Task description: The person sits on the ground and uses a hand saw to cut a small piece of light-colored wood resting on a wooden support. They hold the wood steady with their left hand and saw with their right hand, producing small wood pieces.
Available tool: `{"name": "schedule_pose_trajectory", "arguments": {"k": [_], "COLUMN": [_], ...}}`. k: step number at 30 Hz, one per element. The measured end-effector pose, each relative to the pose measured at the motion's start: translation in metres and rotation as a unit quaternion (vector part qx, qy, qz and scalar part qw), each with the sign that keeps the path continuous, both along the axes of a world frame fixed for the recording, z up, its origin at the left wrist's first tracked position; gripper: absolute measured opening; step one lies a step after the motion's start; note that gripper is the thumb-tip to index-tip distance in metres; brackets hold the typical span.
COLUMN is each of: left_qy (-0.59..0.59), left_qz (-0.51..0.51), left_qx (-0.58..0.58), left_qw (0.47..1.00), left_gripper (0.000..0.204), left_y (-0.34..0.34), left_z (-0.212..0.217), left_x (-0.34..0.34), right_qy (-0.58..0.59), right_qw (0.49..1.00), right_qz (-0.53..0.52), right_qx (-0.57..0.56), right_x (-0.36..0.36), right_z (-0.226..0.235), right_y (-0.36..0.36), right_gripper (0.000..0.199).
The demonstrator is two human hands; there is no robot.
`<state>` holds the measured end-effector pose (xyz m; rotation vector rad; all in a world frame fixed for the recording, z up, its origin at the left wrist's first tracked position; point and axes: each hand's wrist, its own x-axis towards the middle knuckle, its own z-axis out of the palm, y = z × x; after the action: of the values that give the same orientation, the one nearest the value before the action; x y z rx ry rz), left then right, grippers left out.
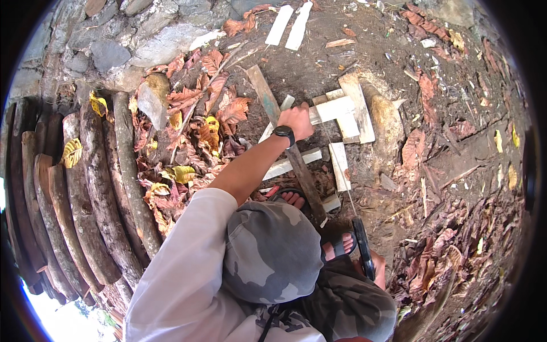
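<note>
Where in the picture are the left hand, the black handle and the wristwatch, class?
Left hand (296,121): head view, back of the hand.
Black handle (363,246): head view, near mid-length.
Wristwatch (283,134): head view, middle of its visible part.

Saw (360,241) and pale wood strip (335,109)

My saw's black handle sits close to me, its thin blade slanting away leftward toward the strip, which lies crosswise; I hold it near its left end.
</note>
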<state>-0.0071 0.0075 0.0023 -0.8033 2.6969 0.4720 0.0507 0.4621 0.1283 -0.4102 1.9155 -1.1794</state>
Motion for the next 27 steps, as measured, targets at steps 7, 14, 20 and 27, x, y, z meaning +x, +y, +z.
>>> {"name": "schedule_pose_trajectory", "arguments": {"k": [7, 14, 20, 27], "left_qy": [-0.01, -0.027, -0.001, -0.002], "left_qz": [0.034, 0.026, 0.008, -0.002], "left_qx": [-0.008, -0.002, 0.003, -0.019], "left_qw": [0.999, 0.999, 1.0, 1.0], "left_gripper": [0.054, 0.054, 0.054, 0.052], "left_y": [-0.004, 0.0, 0.001, 0.002], "left_z": [0.007, 0.002, 0.0, 0.0], "left_x": [-0.004, -0.004, -0.004, -0.002], "right_qy": [0.006, 0.003, 0.035, 0.123], "right_qw": [0.999, 1.0, 0.999, 0.985], "right_qz": [-0.021, -0.004, 0.029, 0.03], "right_qx": [-0.028, -0.009, 0.006, -0.118], "right_x": [-0.039, 0.001, -0.005, -0.042], "right_z": [-0.031, 0.006, -0.014, -0.049], "right_y": [-0.074, -0.01, 0.0, -0.124], "right_gripper": [0.019, 0.017, 0.018, 0.016]}}
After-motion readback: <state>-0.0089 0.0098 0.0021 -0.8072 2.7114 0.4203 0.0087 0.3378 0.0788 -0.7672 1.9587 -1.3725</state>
